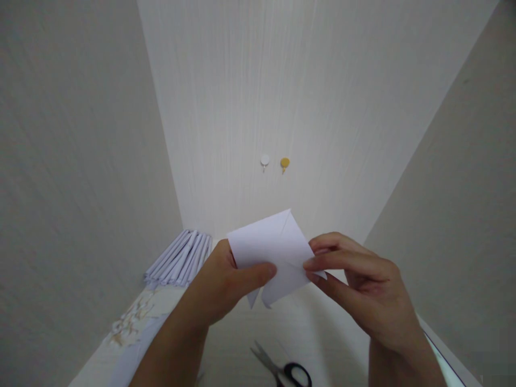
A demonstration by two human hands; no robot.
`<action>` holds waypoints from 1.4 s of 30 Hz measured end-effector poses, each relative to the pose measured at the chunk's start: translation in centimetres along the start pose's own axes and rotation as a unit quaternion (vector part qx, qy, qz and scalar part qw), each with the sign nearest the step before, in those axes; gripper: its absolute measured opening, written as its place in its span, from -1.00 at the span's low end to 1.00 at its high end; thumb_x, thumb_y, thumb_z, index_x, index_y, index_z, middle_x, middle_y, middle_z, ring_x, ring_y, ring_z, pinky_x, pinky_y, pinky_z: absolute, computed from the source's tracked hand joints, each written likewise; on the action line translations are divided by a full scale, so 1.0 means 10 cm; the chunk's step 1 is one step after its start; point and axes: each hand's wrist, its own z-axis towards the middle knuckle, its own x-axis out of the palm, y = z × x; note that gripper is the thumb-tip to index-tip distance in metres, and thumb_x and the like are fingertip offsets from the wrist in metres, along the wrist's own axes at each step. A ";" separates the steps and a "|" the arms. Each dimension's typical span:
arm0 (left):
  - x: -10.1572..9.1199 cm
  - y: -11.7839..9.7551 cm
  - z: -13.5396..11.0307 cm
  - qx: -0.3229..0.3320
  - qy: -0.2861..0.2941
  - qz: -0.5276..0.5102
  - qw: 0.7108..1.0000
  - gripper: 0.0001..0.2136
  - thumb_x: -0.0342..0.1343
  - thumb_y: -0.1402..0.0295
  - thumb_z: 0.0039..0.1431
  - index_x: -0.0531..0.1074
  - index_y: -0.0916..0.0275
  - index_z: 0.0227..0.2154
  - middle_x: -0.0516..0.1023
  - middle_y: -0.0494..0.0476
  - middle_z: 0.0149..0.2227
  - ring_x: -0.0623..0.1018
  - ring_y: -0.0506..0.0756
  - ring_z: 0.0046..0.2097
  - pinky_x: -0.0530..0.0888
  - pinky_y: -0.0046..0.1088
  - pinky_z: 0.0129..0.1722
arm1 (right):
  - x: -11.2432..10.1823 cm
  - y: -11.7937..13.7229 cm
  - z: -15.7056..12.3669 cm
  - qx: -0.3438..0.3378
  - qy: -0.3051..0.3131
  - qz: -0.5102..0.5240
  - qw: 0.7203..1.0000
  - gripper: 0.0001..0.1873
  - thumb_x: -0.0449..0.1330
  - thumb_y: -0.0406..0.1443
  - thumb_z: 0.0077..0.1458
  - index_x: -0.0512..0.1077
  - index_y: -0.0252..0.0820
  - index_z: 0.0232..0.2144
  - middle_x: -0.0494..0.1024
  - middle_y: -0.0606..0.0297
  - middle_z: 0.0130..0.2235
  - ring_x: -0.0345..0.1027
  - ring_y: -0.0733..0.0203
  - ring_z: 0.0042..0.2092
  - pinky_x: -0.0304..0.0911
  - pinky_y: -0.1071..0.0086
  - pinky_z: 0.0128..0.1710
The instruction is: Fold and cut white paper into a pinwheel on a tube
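A folded sheet of white paper (pixel 258 244) is held up in front of me, tilted, with crease lines and pointed corners at its lower edge. My left hand (pixel 229 279) grips it from the left, thumb lying across the front and the other fingers hidden behind. On the right side, my right hand (pixel 358 285) pinches a corner of the paper between thumb and fingertips. Below the paper, a pair of scissors (pixel 278 368) with black handles lies on the table (pixel 242 338), partly cut off by the lower frame edge.
Several rolled or folded white paper strips (pixel 181 260) are stacked at the left, against the wall. Nearer me lies a floral-patterned patch (pixel 131 322). A white hook (pixel 265 160) and a yellow hook (pixel 285 163) are on the back wall. A bright-edged flat object (pixel 443 357) shows at lower right.
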 end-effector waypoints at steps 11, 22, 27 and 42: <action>0.15 -0.11 0.00 0.022 -0.128 -0.046 0.991 -0.72 0.37 0.31 -0.02 0.63 0.32 -0.23 0.71 0.25 -0.23 0.67 0.26 -0.20 0.60 -0.27 -0.22 | 0.10 0.06 0.03 0.013 0.002 -0.016 1.000 -0.79 0.33 -0.42 0.14 0.63 0.03 -0.24 0.61 0.24 -0.17 0.51 0.09 -0.15 0.41 0.26 -0.19; 0.23 -0.11 -0.02 0.024 -0.161 -0.073 0.984 -0.68 0.39 0.30 -0.05 0.63 0.33 -0.21 0.71 0.26 -0.24 0.68 0.26 -0.21 0.60 -0.29 -0.24 | 0.08 0.00 0.00 0.066 -0.034 0.005 0.997 -0.84 0.32 -0.34 0.19 0.63 0.05 -0.22 0.66 0.29 -0.19 0.52 0.15 -0.16 0.43 0.31 -0.16; 0.23 -0.09 -0.02 0.025 -0.177 -0.061 0.982 -0.70 0.40 0.30 -0.07 0.64 0.32 -0.25 0.71 0.23 -0.28 0.67 0.24 -0.26 0.59 -0.32 -0.29 | 0.09 0.01 0.00 0.076 -0.034 0.007 0.997 -0.85 0.28 -0.31 0.23 0.64 0.05 -0.21 0.67 0.29 -0.21 0.53 0.15 -0.17 0.45 0.31 -0.15; 0.28 -0.12 -0.05 0.051 -0.193 -0.020 0.980 -0.76 0.37 0.29 -0.05 0.65 0.29 -0.30 0.71 0.19 -0.32 0.66 0.22 -0.32 0.58 -0.35 -0.37 | 0.16 0.04 0.00 0.103 -0.059 0.041 0.992 -0.86 0.30 -0.30 0.21 0.65 0.06 -0.23 0.67 0.31 -0.22 0.55 0.19 -0.21 0.44 0.34 -0.19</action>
